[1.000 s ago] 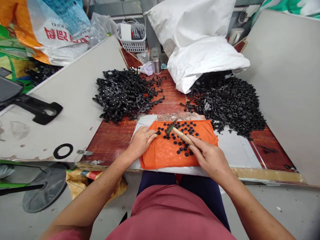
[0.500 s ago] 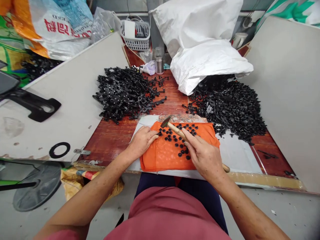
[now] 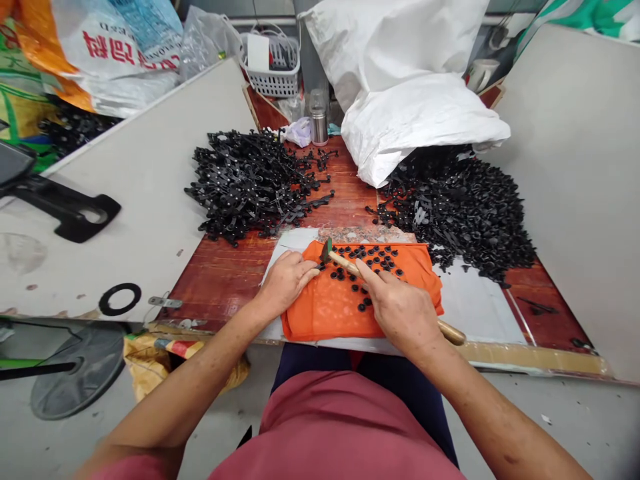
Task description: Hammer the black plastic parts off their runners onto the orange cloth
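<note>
My right hand (image 3: 406, 312) is wrapped around the wooden handle of a hammer (image 3: 344, 263). The dark hammer head is low, just beside the fingertips of my left hand (image 3: 287, 283). Those fingers are pinched on a small black plastic piece (image 3: 321, 266) at the left side of a folded orange cloth (image 3: 320, 317). Several round black pieces (image 3: 362, 307) with raised centres lie scattered over the cloth, some of them hidden under my right hand. Whether the hammer face touches the pinched piece, I cannot tell.
Beyond the cloth are a heap of black strap-like parts (image 3: 245, 183) on the left and a heap of small black parts (image 3: 475, 213) on the right, under a white sack (image 3: 420, 120). A steel flask (image 3: 319, 123) and a basket (image 3: 273, 81) stand behind. Pale panels (image 3: 575, 187) flank the table.
The hammer head has come down and slightly left, closer to my left fingertips. My right hand has shifted a little left, while my left hand stays nearly in place.
</note>
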Tool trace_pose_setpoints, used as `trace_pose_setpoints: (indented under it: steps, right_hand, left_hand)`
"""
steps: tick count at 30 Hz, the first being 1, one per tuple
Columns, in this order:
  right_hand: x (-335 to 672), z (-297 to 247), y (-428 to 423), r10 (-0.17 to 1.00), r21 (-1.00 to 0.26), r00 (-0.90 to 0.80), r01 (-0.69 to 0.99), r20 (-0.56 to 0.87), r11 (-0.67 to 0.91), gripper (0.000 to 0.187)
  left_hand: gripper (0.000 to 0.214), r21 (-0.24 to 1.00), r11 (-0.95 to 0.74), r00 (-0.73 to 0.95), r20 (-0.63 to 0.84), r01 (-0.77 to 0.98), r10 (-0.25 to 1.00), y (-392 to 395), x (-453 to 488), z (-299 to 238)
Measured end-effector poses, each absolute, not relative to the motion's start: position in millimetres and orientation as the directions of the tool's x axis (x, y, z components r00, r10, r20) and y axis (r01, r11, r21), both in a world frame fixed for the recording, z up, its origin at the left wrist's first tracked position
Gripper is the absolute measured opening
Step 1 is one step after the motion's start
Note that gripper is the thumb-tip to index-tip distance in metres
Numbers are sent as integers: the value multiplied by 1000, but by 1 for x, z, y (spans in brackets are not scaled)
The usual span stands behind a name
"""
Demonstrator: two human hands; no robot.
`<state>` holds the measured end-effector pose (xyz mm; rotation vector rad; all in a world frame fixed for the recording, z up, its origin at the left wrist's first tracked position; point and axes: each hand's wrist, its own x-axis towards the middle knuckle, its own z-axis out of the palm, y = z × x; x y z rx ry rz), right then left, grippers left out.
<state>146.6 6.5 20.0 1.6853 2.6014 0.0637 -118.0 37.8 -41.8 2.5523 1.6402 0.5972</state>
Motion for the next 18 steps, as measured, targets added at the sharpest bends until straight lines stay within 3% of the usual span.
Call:
trace_pose_setpoints:
  steps: [12,16,18]
  right_hand:
    - [143,20,8,910,32,-414,910,-24,414,58]
    - [143,22,15,902,48,-429,901,-42,431,59]
    - [144,23,19,893,57,-450,891,-25,450,58]
  left_hand:
    - [39,249,-399,339,252,882,906,34,-113,-38]
    - [40,340,-453,425,157,824,891,36,-131,-11]
    - [40,306,-497,478,140,812,867,39,-143,11]
